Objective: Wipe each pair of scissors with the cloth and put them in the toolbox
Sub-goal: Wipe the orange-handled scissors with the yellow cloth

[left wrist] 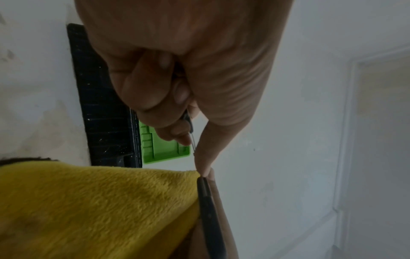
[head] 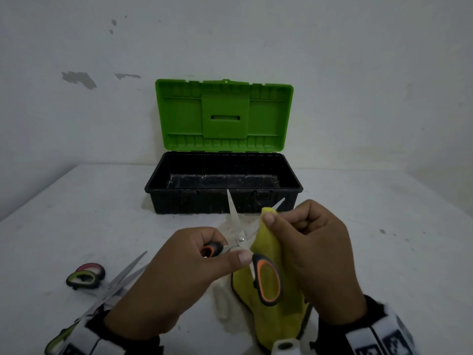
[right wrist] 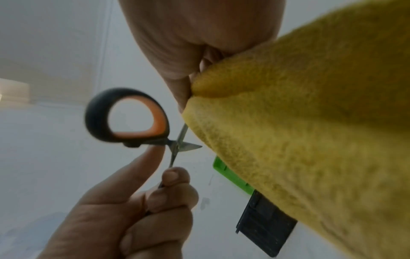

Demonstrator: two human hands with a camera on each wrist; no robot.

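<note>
Black-and-orange scissors (head: 240, 239) are held above the table with their blades spread apart. My left hand (head: 204, 252) grips one handle loop, and the other loop (head: 267, 281) hangs free. My right hand (head: 286, 221) pinches the yellow cloth (head: 276, 311) around the right blade, whose tip (head: 281, 201) pokes out past it. In the right wrist view the cloth (right wrist: 299, 140) covers that blade and the free loop (right wrist: 126, 117) shows. The left wrist view shows my curled fingers (left wrist: 155, 98) and the cloth (left wrist: 99, 206). The toolbox (head: 224, 184) stands open behind, black base with green lid (head: 225, 115).
Two more pairs of scissors lie on the white table at the lower left: one with green-and-pink handles (head: 85, 276), one long-bladed pair (head: 120, 283) partly under my left wrist. A white wall rises right behind the toolbox.
</note>
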